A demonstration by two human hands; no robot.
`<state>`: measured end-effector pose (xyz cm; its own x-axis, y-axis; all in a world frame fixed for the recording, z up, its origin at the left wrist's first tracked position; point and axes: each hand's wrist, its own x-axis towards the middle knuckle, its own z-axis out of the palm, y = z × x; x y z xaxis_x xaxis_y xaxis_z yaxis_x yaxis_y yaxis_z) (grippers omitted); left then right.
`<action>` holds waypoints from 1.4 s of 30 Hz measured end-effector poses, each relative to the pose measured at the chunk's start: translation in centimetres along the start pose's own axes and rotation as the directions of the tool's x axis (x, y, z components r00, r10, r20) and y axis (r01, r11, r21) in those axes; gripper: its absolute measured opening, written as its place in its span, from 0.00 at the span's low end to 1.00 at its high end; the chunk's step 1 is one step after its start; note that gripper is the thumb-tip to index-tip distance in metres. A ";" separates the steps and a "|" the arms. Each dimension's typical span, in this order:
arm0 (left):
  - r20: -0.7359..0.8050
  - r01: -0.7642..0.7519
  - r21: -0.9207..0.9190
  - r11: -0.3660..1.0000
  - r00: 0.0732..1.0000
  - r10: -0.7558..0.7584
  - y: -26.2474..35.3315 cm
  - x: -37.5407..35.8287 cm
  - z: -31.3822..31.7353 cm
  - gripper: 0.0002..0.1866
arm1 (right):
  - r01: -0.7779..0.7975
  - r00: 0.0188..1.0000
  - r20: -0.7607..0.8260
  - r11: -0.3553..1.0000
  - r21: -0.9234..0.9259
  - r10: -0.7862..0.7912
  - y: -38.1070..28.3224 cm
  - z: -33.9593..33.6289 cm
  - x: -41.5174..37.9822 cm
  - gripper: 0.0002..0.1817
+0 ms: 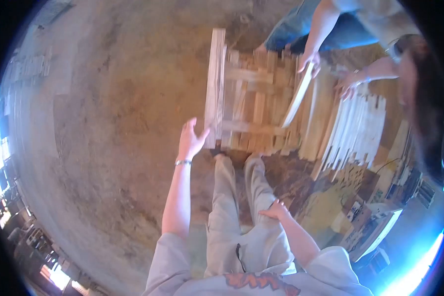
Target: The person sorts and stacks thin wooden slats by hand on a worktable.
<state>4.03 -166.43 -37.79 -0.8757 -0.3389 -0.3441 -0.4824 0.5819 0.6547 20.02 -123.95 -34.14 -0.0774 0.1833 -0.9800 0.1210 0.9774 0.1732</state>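
My left hand (192,141) is open, thumb and fingers apart, just left of the near end of a long pale wooden board (213,89). That board lies lengthwise away from me along the left side of a stack of wooden slats (259,103) with crosspieces (249,75). My right hand (276,210) rests open on my right thigh, fingers laid over the trouser leg. Across the stack, another person's hand (308,63) grips a narrow wooden strip (297,101) held at a slant above the slats.
The co-worker's other hand (349,85) is over a bundle of thin pale strips (355,128) to the right. Cardboard boxes (367,224) and other clutter stand at the lower right. Bare, dusty floor (118,108) spreads out on the left.
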 end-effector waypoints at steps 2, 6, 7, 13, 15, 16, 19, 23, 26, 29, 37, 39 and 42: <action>0.031 0.093 -0.049 0.995 0.995 -0.091 0.0 0.3 2.6 0.38 | -0.056 0.998 0.016 0.998 -0.002 0.056 -0.9 1.4 0.2 0.77; 0.079 0.250 0.137 0.959 0.962 -0.262 1.2 -1.6 6.0 0.44 | -0.087 0.995 0.046 0.996 0.015 0.086 -0.7 0.7 0.0 0.79; 0.060 0.257 0.079 0.963 0.963 -0.262 0.9 -2.0 6.4 0.45 | -0.075 0.996 0.044 0.997 0.022 0.074 -0.7 0.7 -0.2 0.79; -0.107 0.185 -0.158 0.970 0.973 -0.203 0.9 2.0 7.2 0.52 | -0.065 0.994 0.088 0.998 -0.021 0.067 -0.5 -0.3 0.5 0.80; 0.048 0.270 -0.263 0.926 0.962 -0.267 1.7 6.1 6.2 0.53 | -0.065 0.996 0.066 0.998 -0.014 0.066 -0.3 -0.2 0.6 0.80; 0.104 0.307 -0.283 0.909 0.952 -0.289 0.7 8.5 6.5 0.52 | -0.068 0.996 0.057 0.998 -0.011 0.069 -0.1 0.1 0.5 0.80; 0.316 0.311 -0.454 0.835 0.932 -0.176 -1.6 13.3 6.8 0.49 | -0.103 0.989 0.105 0.994 0.021 0.100 0.5 0.7 0.8 0.79; 0.505 0.537 -0.500 0.679 0.818 -0.275 -2.0 15.0 6.3 0.45 | -0.145 0.982 0.133 0.985 0.089 0.132 0.8 1.7 1.0 0.77; 0.585 0.595 -0.505 0.625 0.769 -0.259 -3.8 16.0 6.5 0.44 | -0.130 0.984 0.130 0.988 0.086 0.119 0.7 2.2 1.2 0.76; 0.595 0.620 -0.473 0.626 0.749 -0.292 -3.6 16.0 6.6 0.40 | -0.117 0.989 0.104 0.989 0.096 0.107 0.5 1.7 1.0 0.76; 0.500 0.474 -0.634 0.611 0.854 -0.143 -12.8 0.4 9.5 0.19 | 0.017 0.997 0.070 0.997 0.073 -0.023 1.6 -0.9 0.8 0.75; 0.608 0.655 -0.596 0.465 0.746 -0.272 -9.3 -8.6 7.3 0.17 | 0.109 0.993 0.037 0.984 0.139 -0.116 3.6 -1.6 0.5 0.69; 0.558 0.671 -0.684 0.285 0.733 -0.388 -6.1 -18.0 4.9 0.17 | 0.239 0.964 -0.047 0.781 0.577 -0.261 7.7 -2.8 -2.0 0.58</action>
<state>22.63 -160.24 -38.84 -0.4669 -0.0620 -0.8821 -0.7108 -0.5671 0.4161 18.29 -116.52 -30.54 -0.1525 -0.0734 -0.9856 0.6473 0.7461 -0.1558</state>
